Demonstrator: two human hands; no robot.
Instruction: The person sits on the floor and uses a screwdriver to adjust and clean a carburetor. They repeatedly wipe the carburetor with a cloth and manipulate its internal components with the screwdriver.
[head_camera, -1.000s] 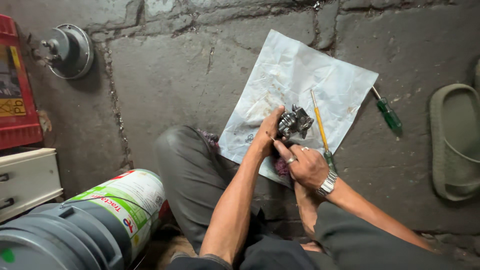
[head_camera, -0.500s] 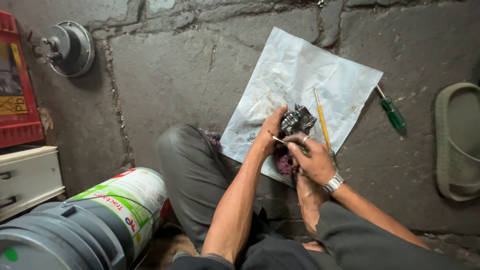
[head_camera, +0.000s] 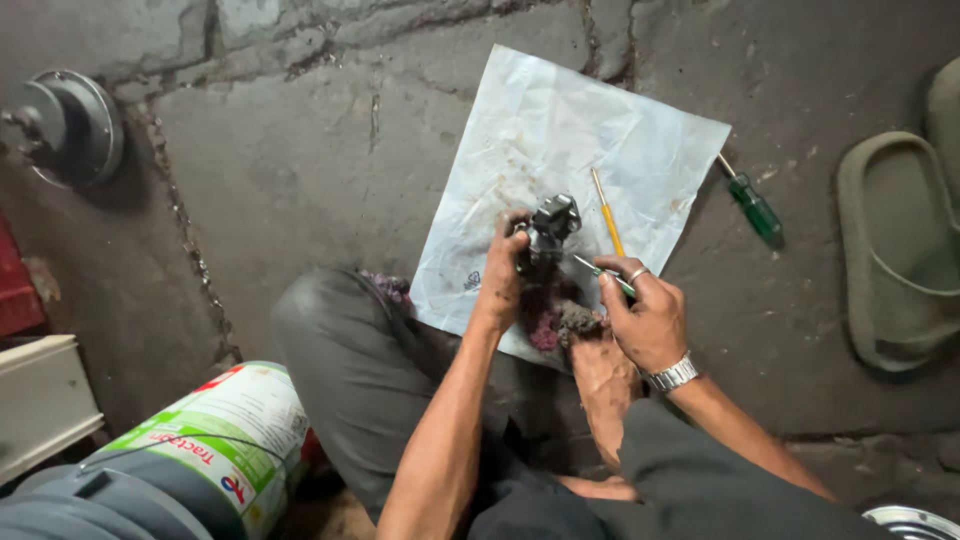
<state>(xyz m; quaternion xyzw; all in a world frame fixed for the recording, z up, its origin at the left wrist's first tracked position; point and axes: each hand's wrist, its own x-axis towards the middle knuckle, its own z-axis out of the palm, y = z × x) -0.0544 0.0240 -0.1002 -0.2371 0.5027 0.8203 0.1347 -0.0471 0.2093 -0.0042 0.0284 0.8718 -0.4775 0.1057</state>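
My left hand (head_camera: 500, 285) grips a small dark metal engine part (head_camera: 548, 228) and holds it just above a crumpled white sheet (head_camera: 560, 140) spread on the concrete floor. My right hand (head_camera: 648, 315), with a ring and a metal wristwatch, holds a thin green-handled tool (head_camera: 600, 272) whose tip points at the part. A yellow-handled screwdriver (head_camera: 607, 212) lies on the sheet just right of the part. A purple rag (head_camera: 548, 322) sits under the hands, beside my bare foot (head_camera: 605, 385).
A green-handled screwdriver (head_camera: 752, 203) lies on the floor right of the sheet. A grey-green sandal (head_camera: 895, 250) is at the right edge. A round metal disc part (head_camera: 65, 125) sits top left. A white and green canister (head_camera: 215, 440) and a white box (head_camera: 40, 400) stand at lower left.
My right hand has drawn back to the right of the part and now aims the thin tool at it. The view has shifted slightly.
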